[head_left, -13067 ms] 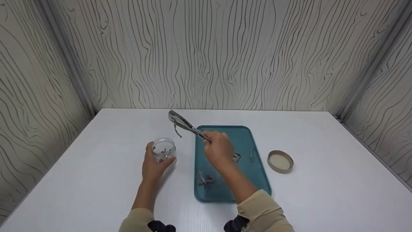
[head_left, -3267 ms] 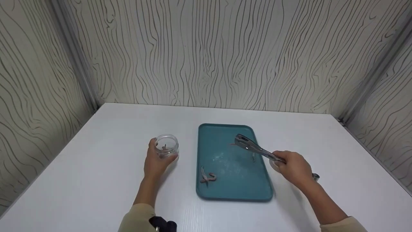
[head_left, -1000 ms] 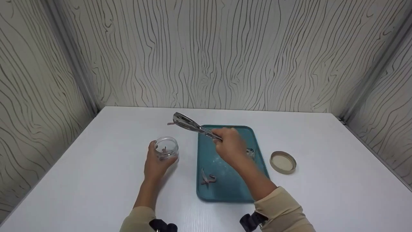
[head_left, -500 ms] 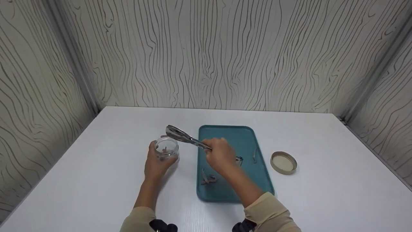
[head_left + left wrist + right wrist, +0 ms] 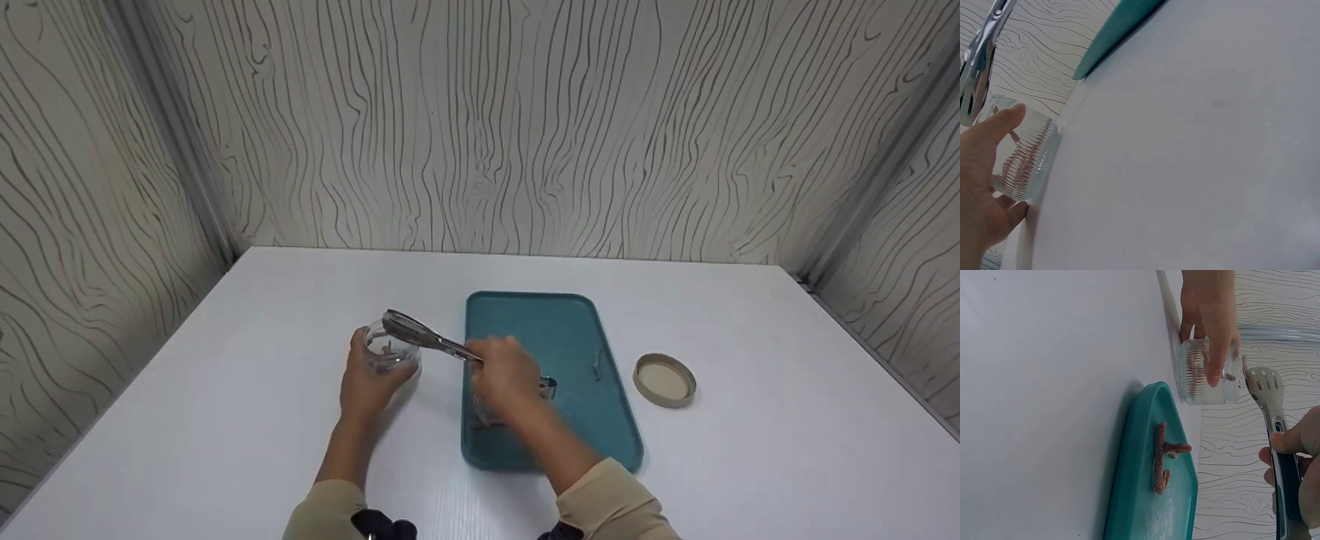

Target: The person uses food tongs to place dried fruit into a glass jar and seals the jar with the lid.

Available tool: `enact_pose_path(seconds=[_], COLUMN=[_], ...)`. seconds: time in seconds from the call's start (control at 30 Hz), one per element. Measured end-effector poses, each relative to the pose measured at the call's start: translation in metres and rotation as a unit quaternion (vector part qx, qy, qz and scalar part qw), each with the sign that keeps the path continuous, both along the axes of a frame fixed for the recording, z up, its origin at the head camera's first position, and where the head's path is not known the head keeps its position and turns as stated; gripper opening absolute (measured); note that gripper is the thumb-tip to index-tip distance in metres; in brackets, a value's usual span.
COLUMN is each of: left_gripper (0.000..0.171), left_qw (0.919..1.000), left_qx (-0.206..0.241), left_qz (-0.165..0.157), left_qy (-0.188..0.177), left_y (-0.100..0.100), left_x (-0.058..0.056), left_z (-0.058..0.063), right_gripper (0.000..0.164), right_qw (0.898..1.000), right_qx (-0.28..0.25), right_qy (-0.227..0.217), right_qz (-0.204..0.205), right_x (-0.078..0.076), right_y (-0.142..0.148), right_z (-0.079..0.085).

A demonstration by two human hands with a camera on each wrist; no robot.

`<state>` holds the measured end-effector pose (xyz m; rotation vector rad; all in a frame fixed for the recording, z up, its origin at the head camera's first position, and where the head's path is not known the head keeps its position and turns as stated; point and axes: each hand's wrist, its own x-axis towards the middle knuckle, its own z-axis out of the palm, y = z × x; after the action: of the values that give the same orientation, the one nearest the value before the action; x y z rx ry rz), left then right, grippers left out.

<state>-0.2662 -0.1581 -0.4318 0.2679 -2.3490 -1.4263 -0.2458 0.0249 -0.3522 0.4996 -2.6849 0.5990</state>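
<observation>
My left hand (image 5: 367, 386) grips a clear ribbed glass jar (image 5: 1030, 149) upright on the table, thumb and fingers around its sides. Several brownish strips, like dried meat, lie inside the jar. In my right hand (image 5: 506, 376) is a pair of metal tongs (image 5: 414, 331), pinched nearly closed, its slotted tips over the jar's mouth. A brown strip (image 5: 1244, 364) sticks out from the tong tips at the mouth in the right wrist view. More brown strips (image 5: 1161, 455) lie in the near left corner of the teal tray (image 5: 525, 304), partly hidden by my right hand in the head view.
One thin strip (image 5: 597, 364) lies near the tray's right edge. A round beige lid (image 5: 665, 380) rests on the white table (image 5: 225, 390), right of the tray. Wood-patterned panels (image 5: 480, 127) enclose the table at the back and sides.
The tongs have moved down and slightly left from above and behind the jar to its mouth, strip in their tips. My left hand keeps the jar in place.
</observation>
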Motion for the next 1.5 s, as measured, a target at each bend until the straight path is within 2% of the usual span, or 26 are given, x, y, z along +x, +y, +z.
enact_pose_path(seconds=[0.1, 0.27, 0.6, 0.93, 1.17, 1.5], left_gripper=[0.086, 0.085, 0.083, 0.078, 0.079, 0.082], left_qw=[1.0000, 1.0000, 0.9997, 0.9989, 0.9992, 0.9997], left_qx=[0.001, 0.002, -0.016, -0.025, -0.026, -0.020], left_qz=[0.001, -0.002, -0.002, 0.000, -0.002, -0.001], left_qy=[-0.007, 0.000, 0.016, 0.039, 0.031, 0.015], left_y=[0.000, -0.001, -0.002, -0.001, -0.001, -0.002], left_x=[0.000, 0.000, -0.001, -0.001, -0.001, -0.001], left_z=[0.001, 0.001, -0.001, -0.001, 0.000, 0.001], right_gripper=[0.024, 0.025, 0.023, 0.025, 0.025, 0.029], right_qw=[1.000, 1.000, 0.999, 1.000, 1.000, 1.000], right_qx=[0.005, 0.009, 0.025, 0.007, 0.012, -0.015], right_qy=[-0.007, -0.004, 0.024, 0.001, -0.009, -0.012], right_qz=[-0.008, -0.016, -0.006, -0.003, -0.001, -0.004], right_x=[0.000, 0.001, 0.002, 0.003, 0.004, 0.006], right_y=[-0.001, -0.003, -0.004, -0.004, -0.003, 0.002], right_z=[-0.002, -0.004, -0.005, -0.004, -0.002, 0.008])
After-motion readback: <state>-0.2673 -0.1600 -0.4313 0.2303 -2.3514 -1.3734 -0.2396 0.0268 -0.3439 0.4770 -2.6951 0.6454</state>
